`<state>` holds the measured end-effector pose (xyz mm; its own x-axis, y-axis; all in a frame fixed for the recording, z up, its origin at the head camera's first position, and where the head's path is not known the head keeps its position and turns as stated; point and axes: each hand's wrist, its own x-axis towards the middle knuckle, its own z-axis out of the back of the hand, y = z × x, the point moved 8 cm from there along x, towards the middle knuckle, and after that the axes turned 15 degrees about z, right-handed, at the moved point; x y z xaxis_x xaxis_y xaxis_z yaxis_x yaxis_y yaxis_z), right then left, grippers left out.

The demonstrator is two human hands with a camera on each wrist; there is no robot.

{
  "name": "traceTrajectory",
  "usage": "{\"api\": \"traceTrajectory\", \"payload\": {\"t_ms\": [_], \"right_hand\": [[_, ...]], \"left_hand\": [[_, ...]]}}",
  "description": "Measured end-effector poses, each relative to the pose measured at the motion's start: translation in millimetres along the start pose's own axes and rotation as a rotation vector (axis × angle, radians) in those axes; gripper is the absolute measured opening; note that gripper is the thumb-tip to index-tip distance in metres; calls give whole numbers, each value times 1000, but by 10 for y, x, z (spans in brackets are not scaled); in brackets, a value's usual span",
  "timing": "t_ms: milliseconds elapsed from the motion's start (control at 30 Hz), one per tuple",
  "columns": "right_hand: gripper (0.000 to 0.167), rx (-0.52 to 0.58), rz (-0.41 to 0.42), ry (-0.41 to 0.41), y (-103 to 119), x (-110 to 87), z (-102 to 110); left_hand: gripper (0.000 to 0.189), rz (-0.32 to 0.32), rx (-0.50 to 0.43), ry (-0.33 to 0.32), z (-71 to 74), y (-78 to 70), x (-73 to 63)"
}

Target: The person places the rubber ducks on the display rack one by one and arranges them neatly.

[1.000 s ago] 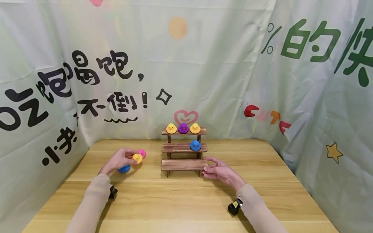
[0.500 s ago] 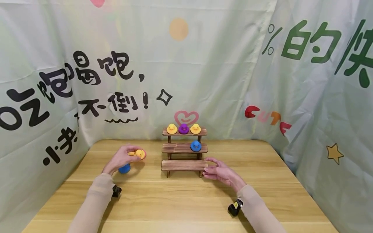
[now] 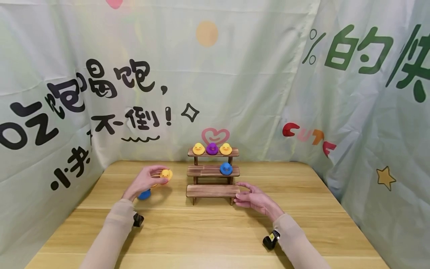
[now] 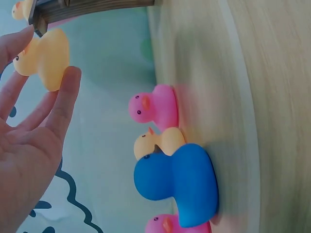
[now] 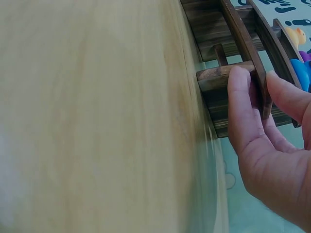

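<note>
My left hand [image 3: 144,182] pinches a yellow rubber duck [image 3: 166,175] between thumb and fingers, raised over the table left of a three-step wooden stand [image 3: 212,190]. On the top step sit a yellow duck [image 3: 199,150], a purple duck [image 3: 212,149] and another yellow one; a blue duck [image 3: 226,169] occupies the right end of the middle step. The bottom step carries nothing. At that step's right end my right hand [image 3: 256,200] grips the board, thumb on one face and fingers against the other, as the right wrist view [image 5: 272,145] shows.
Below the left hand, a blue duck [image 4: 177,182], a yellow duck [image 4: 172,141] and two pink ducks [image 4: 160,108] stand on the wooden table [image 3: 208,231]. The hand mostly hides them in the head view. A printed cloth [image 3: 242,89] hangs behind and at both sides.
My left hand has lifted the yellow duck and carried it a little right and away from me, toward the stand. The right hand has kept its hold on the stand.
</note>
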<state>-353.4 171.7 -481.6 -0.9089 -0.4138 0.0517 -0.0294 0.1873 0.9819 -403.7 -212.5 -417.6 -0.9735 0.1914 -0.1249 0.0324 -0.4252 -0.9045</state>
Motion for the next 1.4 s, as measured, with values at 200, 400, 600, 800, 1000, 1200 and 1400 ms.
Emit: {"api": "traceTrajectory", "payload": {"t_ms": [200,400,600,800,1000,1200,1400], "right_hand": [[69,-25,18,-7,8,-2,-5],[69,-15,31,-21,8,13,-9],[68,-18,28,-36,-16,17,2],[67,-6,41,-29,-11,22,-4],[66,7,43,-28,3,11,-4],[65,-8,49,-24,2,2,-12],[63,-20,50,-44,14,0,-12]], "left_hand": [[51,4,15,-44,-8,-37,7],[58,-58,-9,-117,-13,-105,3],[57,-71,-45,-133,-125,-155,-4],[59,-46,-76,-104,-266,-200,25],[55,-114,-76,-109,-354,-334,59],[50,-165,-101,-131,-415,-410,58],[47,-142,-98,-129,-517,-480,22]]}}
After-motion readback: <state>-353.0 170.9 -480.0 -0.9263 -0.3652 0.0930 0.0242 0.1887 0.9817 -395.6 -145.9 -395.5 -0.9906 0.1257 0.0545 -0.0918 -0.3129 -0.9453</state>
